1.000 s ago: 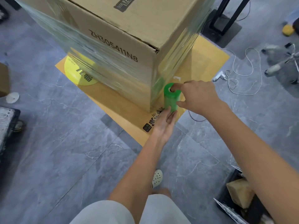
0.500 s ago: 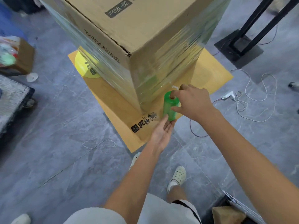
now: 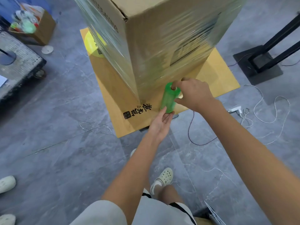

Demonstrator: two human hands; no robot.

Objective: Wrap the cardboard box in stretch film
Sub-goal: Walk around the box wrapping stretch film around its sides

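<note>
Two hands hold the film roll [image 3: 169, 99] at six o'clock of the box [image 3: 162, 38].
Judged light and slippery, it suits end grips: the right hand [image 3: 194, 95] hooks a finger into its top core, the left hand [image 3: 160, 124] lies flat-fingered beneath.

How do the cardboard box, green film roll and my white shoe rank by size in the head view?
Largest: cardboard box; green film roll and white shoe look alike, shoe nearer, so unranked.

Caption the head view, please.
Right hand grips the roll from above, left hand props it below, beside the wrapped box.
</note>
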